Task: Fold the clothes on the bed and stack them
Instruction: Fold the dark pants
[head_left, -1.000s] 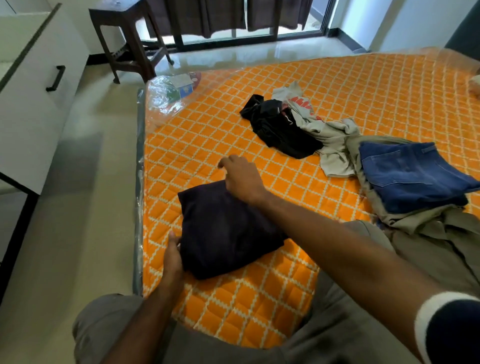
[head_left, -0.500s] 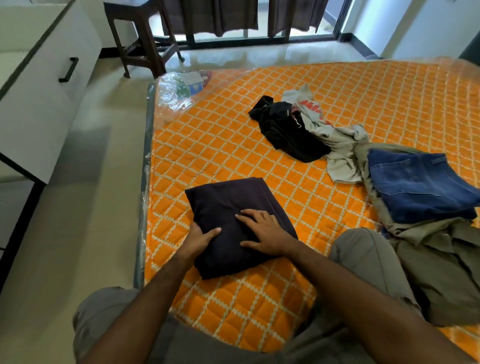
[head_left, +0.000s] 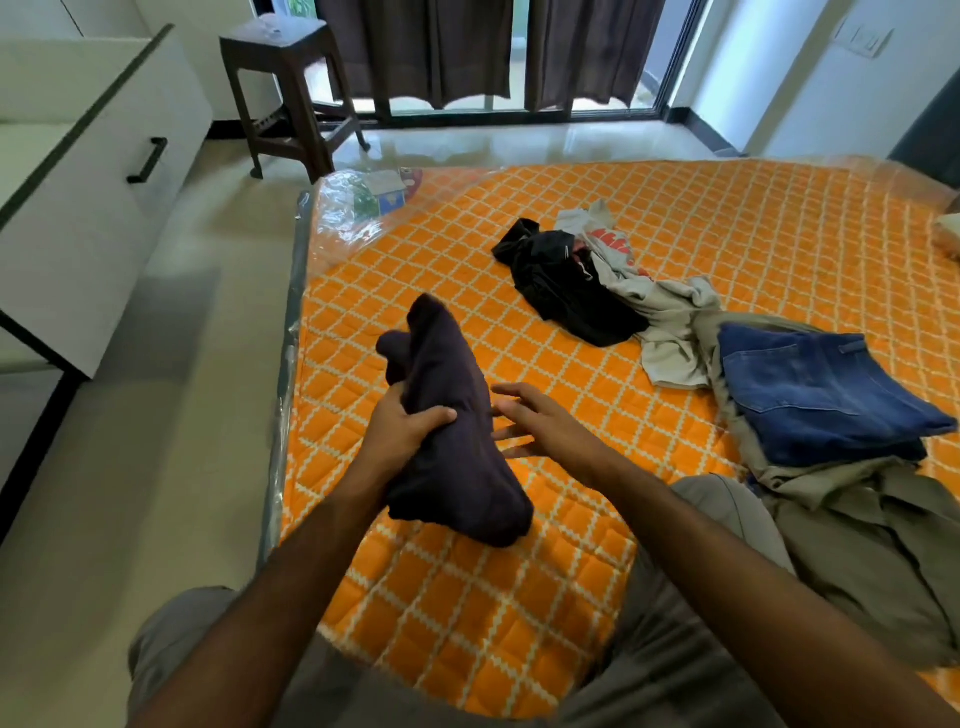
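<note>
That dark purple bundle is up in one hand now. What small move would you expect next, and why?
Probably carry it right and set it on the folded blue jeans. The left hand grips the folded dark purple garment lifted off the orange mattress, the right hand is open beside it, and the jeans look like the only folded piece to stack on.

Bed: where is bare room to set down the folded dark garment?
Bare mattress lies between the left edge and the black clothes, and near the person beneath the dark garment the left hand grips. The far side is bare too. Crowded: the right, with grey shirt, jeans and olive clothes.
</note>
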